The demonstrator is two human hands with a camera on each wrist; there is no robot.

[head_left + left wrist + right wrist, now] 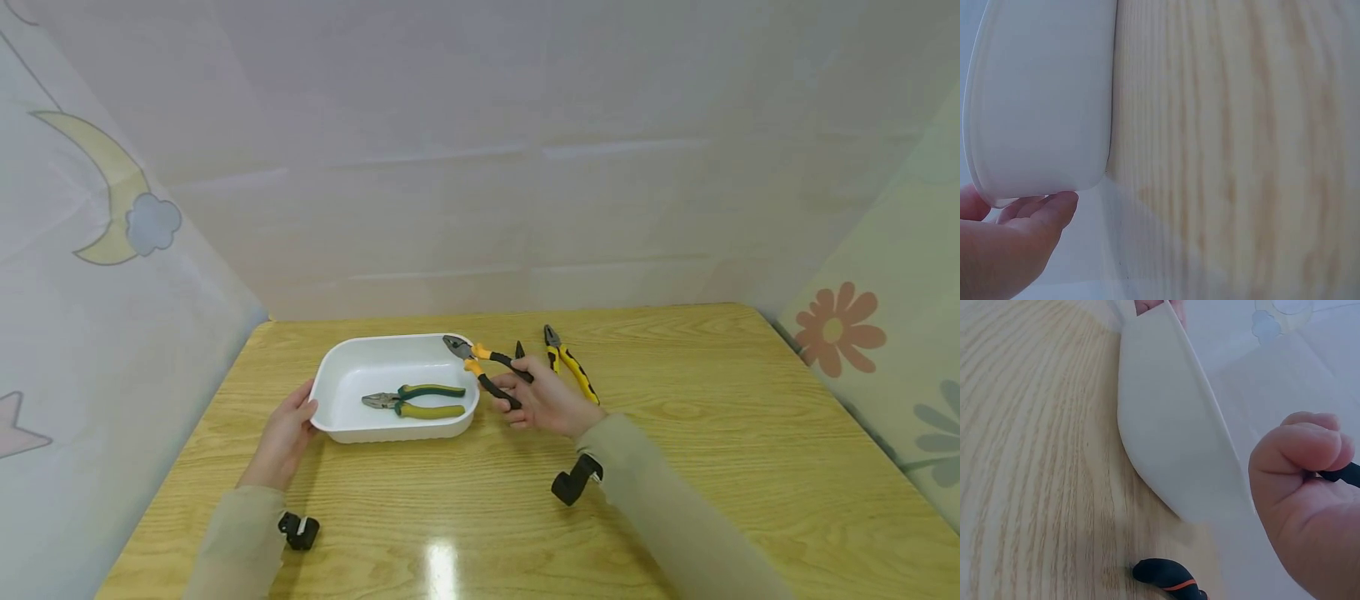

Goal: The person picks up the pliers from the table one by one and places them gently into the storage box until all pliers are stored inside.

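Head view: the orange-and-black pliers [474, 367] are up in the right hand [543, 400], their grey metal nose over the far right rim of the white tray [360, 367]. From that hand the pliers reach left and far, their long axis slanting from the handle ends to the nose, and the tray lies just to the hand's left. The handles stand spread (whether the nose touches the rim, I cannot tell). The right hand's fingers are curled about a black handle, as the right wrist view also shows.

The left hand [288, 421] grips the tray at its left end, thumb at the rim and fingers against the outer wall. The tray is smooth and looks like plastic, oblong with rounded corners. In it lie green-handled pliers [401, 407], nose left and handles right, with a dull metal head.

Right of the tray, on the counter [390, 500], yellow-and-black pliers [573, 369] lie with their nose at the far end, handles running near and right. Beside them a dark pointed tip [520, 350] shows beyond the right hand, the remainder hidden.

The counter has streaky, pale yellow wood grain; beyond it hangs a creased, pale sheet [420, 208].
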